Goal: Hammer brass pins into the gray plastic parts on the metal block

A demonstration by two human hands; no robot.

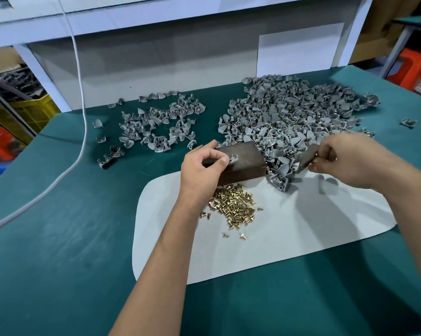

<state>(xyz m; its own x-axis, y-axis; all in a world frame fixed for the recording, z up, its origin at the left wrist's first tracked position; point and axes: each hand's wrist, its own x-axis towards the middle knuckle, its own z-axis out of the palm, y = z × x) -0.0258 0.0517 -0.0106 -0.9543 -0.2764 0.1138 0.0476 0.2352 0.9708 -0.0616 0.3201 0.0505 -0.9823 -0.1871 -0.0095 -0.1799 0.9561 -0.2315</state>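
Bright, even overhead light falls on the green table (59,238), casting soft shadows of the arms rightward across the white mat (265,251), while the right hand (350,161) above the mat is motion-blurred and the shelving beyond the table bends with wide-angle distortion.

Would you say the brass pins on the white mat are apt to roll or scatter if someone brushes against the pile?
Probably yes. The brass pins are small, loose and piled, and strays already lie apart on the white mat. Their flanged heads likely make them roll in short curves. Each looks light, so easy to flick away.
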